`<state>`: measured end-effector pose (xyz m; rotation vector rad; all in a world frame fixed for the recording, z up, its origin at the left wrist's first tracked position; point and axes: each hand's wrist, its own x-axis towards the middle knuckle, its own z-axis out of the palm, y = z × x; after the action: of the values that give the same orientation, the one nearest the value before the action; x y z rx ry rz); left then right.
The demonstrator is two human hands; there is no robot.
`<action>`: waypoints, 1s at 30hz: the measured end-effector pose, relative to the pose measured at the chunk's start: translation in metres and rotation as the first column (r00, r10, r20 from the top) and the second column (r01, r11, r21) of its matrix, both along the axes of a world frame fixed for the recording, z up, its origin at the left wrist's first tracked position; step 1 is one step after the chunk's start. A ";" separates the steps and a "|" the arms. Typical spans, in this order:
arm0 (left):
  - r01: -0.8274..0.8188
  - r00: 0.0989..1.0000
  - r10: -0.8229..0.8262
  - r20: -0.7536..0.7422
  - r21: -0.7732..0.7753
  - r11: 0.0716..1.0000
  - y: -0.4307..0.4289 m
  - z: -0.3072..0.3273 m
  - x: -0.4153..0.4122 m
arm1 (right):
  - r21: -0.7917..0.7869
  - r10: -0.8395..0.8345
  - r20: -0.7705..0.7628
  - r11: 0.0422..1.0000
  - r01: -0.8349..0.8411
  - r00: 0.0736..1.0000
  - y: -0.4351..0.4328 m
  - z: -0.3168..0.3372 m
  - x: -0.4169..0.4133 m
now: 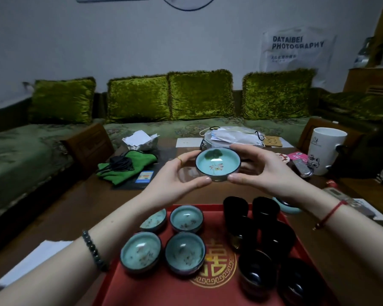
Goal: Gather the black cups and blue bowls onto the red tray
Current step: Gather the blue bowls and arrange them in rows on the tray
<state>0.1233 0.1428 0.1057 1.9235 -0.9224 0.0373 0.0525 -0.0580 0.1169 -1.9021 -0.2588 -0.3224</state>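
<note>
A blue bowl (217,163) with a painted flower inside is held up in the air above the table, beyond the red tray (155,288). My left hand (177,175) and my right hand (259,171) pinch its rim from either side between fingers and thumb. On the tray's left half stand several blue bowls (140,252). Its right half holds several black cups (234,208) in two rows. Another pale blue piece (290,208) lies on the table past my right wrist, mostly hidden.
A white mug (324,149) stands at the right on the wooden table (75,208). A green cloth (126,166) with a black cable, crumpled tissue paper (139,140), a white bag (230,134) and small packets lie further back. A green sofa runs behind.
</note>
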 end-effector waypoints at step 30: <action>-0.194 0.968 0.228 -0.106 0.260 0.946 0.166 -0.107 -0.095 | -0.208 -0.050 -0.093 0.978 0.029 0.994 0.153 -0.123 -0.071</action>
<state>0.0281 0.3088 -0.0014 2.2223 -0.6506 -0.0847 -0.0184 0.0954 -0.0061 -2.1243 -0.1950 -0.2351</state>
